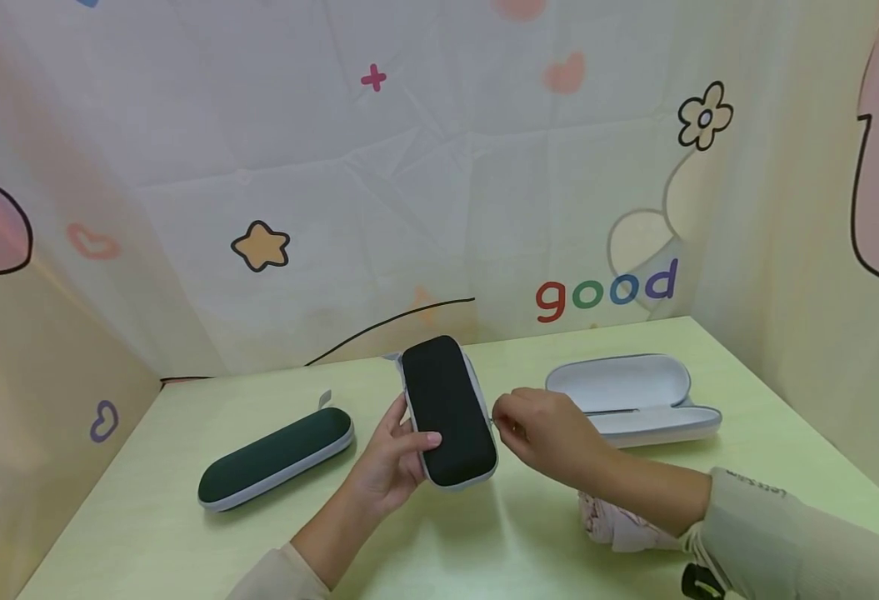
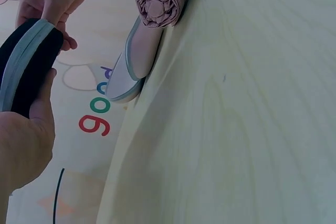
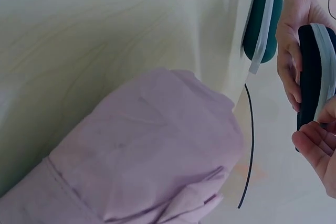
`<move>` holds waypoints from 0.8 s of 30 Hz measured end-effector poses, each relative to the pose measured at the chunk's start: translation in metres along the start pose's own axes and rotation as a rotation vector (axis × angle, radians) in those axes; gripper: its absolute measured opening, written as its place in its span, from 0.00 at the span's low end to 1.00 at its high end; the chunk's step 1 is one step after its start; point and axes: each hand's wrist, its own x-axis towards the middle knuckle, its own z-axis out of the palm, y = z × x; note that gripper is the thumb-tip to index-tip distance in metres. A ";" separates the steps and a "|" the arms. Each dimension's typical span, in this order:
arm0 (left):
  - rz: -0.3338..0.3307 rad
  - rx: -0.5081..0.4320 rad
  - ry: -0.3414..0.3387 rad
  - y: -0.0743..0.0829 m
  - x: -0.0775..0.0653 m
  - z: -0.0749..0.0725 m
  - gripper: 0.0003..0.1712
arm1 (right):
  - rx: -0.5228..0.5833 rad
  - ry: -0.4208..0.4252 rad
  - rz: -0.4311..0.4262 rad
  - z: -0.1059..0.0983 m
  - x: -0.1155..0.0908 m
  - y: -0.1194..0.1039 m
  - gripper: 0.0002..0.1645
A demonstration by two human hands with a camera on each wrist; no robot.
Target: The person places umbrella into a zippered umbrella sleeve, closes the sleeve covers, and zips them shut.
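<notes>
A black zip case (image 1: 445,408) with a pale grey zipper band is held up over the table, tilted, its flat black face toward the head camera. My left hand (image 1: 392,467) grips its left side, the thumb lying across the black face. At the case's right edge, my right hand (image 1: 547,429) pinches the zipper pull, which the fingers mostly hide. In the right wrist view, the right fingertips (image 3: 317,137) meet the grey zipper band (image 3: 324,61) near one end of the case. The zipper appears closed along the band in the left wrist view.
A dark green zip case (image 1: 277,457) lies at the left of the table. At the back right stands an opened white glasses case (image 1: 619,383). A pink folded umbrella (image 3: 157,140) lies beneath the right forearm. A printed curtain (image 1: 409,167) rises behind the table.
</notes>
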 end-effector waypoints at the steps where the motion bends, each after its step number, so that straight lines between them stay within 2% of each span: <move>1: -0.001 0.001 -0.002 0.000 0.000 0.000 0.50 | 0.002 -0.005 0.004 0.000 0.000 0.000 0.10; 6: -0.018 -0.001 -0.006 -0.001 -0.002 0.002 0.51 | 0.002 -0.036 0.023 -0.001 0.002 0.003 0.07; 10: -0.041 0.013 -0.015 -0.001 -0.004 0.003 0.51 | -0.023 -0.022 0.021 -0.001 0.004 0.005 0.07; 15: -0.064 0.037 -0.029 -0.002 -0.006 0.004 0.51 | -0.039 -0.020 0.057 -0.003 0.007 0.007 0.06; 24: -0.070 0.074 -0.077 -0.005 -0.006 0.006 0.50 | -0.065 -0.004 0.069 -0.005 0.007 0.015 0.06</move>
